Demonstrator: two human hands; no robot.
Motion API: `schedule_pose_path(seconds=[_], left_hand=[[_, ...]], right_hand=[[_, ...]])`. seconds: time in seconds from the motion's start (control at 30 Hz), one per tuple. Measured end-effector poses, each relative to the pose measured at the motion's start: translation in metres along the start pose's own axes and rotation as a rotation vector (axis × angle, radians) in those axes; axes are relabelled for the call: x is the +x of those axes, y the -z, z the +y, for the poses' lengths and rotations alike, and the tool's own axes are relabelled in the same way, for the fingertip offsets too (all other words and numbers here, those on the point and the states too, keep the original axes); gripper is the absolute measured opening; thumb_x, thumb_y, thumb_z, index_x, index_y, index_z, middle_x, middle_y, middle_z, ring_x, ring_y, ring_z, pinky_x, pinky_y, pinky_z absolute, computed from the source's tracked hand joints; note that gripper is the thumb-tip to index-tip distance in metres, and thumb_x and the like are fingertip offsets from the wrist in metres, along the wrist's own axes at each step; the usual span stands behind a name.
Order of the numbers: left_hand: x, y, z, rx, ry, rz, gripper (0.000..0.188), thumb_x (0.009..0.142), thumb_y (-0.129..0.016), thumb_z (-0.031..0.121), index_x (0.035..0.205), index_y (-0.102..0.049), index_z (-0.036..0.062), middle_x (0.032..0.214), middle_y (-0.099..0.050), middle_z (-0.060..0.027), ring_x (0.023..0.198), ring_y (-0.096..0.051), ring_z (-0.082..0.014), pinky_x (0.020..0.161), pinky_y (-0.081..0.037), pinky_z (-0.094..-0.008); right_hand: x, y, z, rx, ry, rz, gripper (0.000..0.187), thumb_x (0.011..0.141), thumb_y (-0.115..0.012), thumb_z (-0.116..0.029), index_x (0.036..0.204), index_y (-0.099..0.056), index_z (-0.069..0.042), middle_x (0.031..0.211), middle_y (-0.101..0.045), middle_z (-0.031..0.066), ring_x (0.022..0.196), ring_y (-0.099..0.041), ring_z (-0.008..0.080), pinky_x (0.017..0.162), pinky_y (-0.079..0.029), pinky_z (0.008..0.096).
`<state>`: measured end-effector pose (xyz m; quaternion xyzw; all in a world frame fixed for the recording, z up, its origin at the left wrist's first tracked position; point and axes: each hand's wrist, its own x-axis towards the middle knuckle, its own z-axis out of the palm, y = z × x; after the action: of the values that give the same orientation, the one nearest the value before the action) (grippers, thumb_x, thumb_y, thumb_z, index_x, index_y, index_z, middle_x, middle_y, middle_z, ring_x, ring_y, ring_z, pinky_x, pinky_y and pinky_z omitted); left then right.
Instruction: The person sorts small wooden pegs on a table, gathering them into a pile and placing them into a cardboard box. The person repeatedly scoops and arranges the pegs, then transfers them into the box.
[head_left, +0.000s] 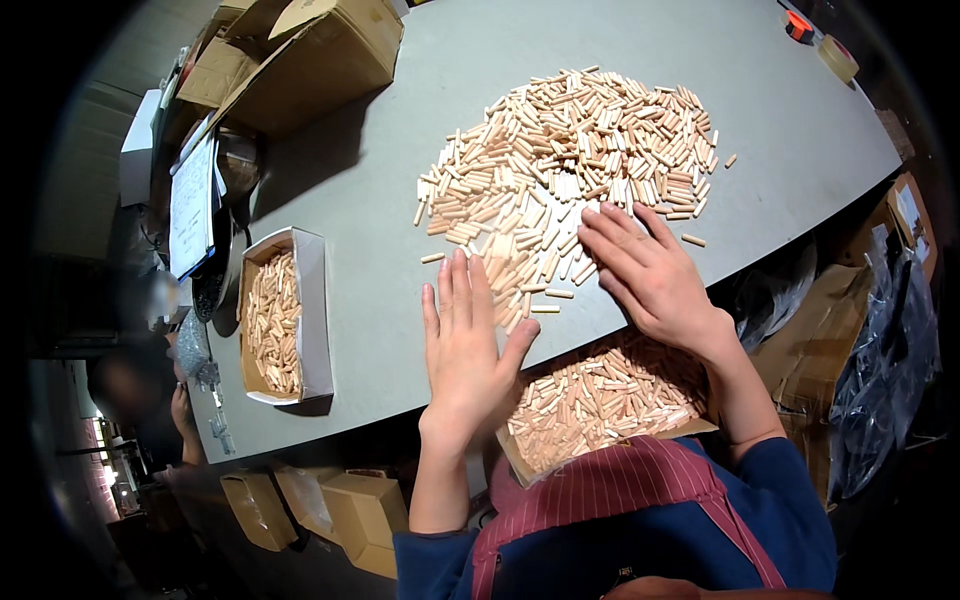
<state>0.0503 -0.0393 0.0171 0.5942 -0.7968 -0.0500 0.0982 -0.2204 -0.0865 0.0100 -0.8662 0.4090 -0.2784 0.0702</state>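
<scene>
A broad heap of short wooden dowels (600, 130) lies spread over the grey table (400, 150). My left hand (465, 340) rests flat at the heap's near left edge, fingers stretched out and touching or just beside the dowels. On the near right side my right hand (650, 275) lies palm down, its fingers reaching to the dowels, nothing gripped. Between the two hands some loose dowels (553, 293) lie close to the table edge. Below that edge, against my apron, a cardboard box (520, 455) is filled with more dowels.
A white-sided box (315, 320) full of dowels stands on the left. Beyond it are a clipboard (193, 205) and a large open carton (320, 75). Tape (838, 60) lies at the far right corner. Cartons (365, 515) stand below left; plastic sheeting (890, 370) hangs at right. Another person is at far left.
</scene>
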Motion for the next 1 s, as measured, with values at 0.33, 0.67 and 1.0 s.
schedule_pose_path(seconds=[0.33, 0.67, 1.0], left_hand=[[0.010, 0.006, 0.006, -0.110, -0.098, -0.014, 0.091, 0.095, -0.068, 0.044, 0.165, -0.028, 0.0008, 0.172, -0.023, -0.0247, 0.160, -0.016, -0.0458, 0.128, -0.006, -0.0598], [0.047, -0.009, 0.006, -0.022, -0.077, 0.086, 0.066, 0.101, -0.062, 0.039, 0.160, -0.046, 0.0154, 0.170, -0.023, -0.0294, 0.156, -0.013, -0.0567, 0.121, -0.005, -0.0739], [0.077, 0.006, 0.010, -0.201, -0.161, 0.398, 0.017, 0.087, -0.078, 0.014, 0.103, -0.079, 0.0115, 0.121, -0.067, -0.0103, 0.122, -0.055, -0.0325, 0.108, -0.039, -0.0469]], right_hand=[[-0.015, 0.005, 0.018, 0.514, -0.243, 0.305, 0.036, 0.097, -0.058, -0.001, 0.132, -0.065, 0.002, 0.139, -0.066, 0.0198, 0.128, -0.064, 0.0336, 0.110, -0.048, 0.0390], [-0.011, 0.007, 0.012, 0.475, -0.217, 0.321, 0.028, 0.094, -0.064, 0.000, 0.121, -0.069, 0.004, 0.135, -0.067, 0.0199, 0.123, -0.067, 0.0348, 0.104, -0.052, 0.0391], [-0.015, 0.007, 0.016, 0.521, -0.201, 0.348, 0.025, 0.093, -0.066, 0.000, 0.116, -0.071, 0.003, 0.132, -0.069, 0.0186, 0.121, -0.067, 0.0336, 0.103, -0.052, 0.0392]])
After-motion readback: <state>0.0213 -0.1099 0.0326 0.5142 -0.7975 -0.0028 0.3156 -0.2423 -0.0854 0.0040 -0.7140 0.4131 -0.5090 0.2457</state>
